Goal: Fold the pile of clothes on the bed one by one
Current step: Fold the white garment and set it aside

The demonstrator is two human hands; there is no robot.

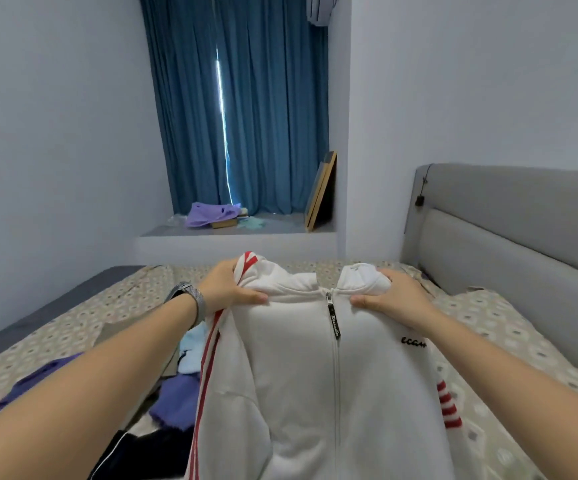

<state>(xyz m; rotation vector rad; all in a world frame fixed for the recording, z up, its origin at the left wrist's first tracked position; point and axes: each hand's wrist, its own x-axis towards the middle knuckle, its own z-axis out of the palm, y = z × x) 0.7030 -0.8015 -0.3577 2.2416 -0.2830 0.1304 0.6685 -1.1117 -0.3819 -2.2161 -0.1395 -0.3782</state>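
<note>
Nearest us, our jacket (pixel 332 393) hangs zipped over the bed (pixel 509 327), with loose clothes (pixel 176 400) lying to its left. Our left hand (pixel 227 287) grips its left shoulder, our right hand (pixel 396 297) its right shoulder, fingers curled into cloth. Beyond, a purple bag (pixel 211 213) lies on the sill (pixel 273 227) before the curtain (pixel 239 105).

Dim, bluish room light in a soft wide-angle picture.
The only bright spot is a thin glaring strip of daylight through the gap in the curtain (pixel 239 109); the walls beside the curtain are evenly lit, with faint shadows. Straight lines bow toward the picture's edges, and the headboard (pixel 522 230) right of the curtain leans. The forearms and clothes below the curtain are blurred.
</note>
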